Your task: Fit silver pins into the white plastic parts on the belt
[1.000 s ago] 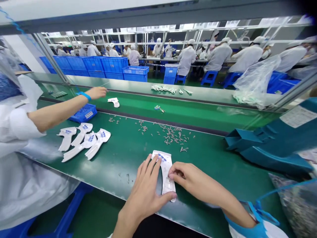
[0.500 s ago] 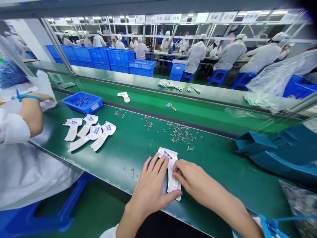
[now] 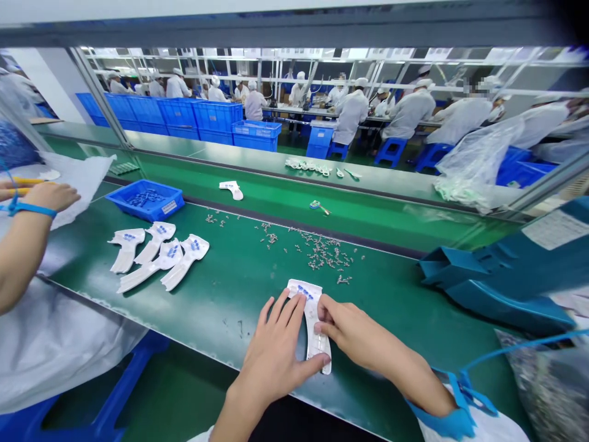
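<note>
A white gun-shaped plastic shell [image 3: 313, 321] with blue buttons lies on the green bench [image 3: 239, 276] near its front edge. My left hand [image 3: 275, 353] lies flat over the shell's left side, fingers spread, thumb under its lower end. My right hand [image 3: 346, 327] is closed in a pinch, fingertips pressed on the shell's middle; what they pinch is too small to see. Just beyond the shell lies a scatter of small silver screws [image 3: 322, 252].
Several more white shells [image 3: 159, 255] lie in a row at left beside a blue tray [image 3: 146, 200]. A co-worker's arm with a blue wristband [image 3: 27, 212] is at far left. One shell [image 3: 232, 189] lies on the conveyor. Teal bins [image 3: 497, 276] stand at right.
My right hand's fingertips have shifted a little up the shell. The co-worker's arm has drawn back from the conveyor to the far left. The view has shifted slightly.
</note>
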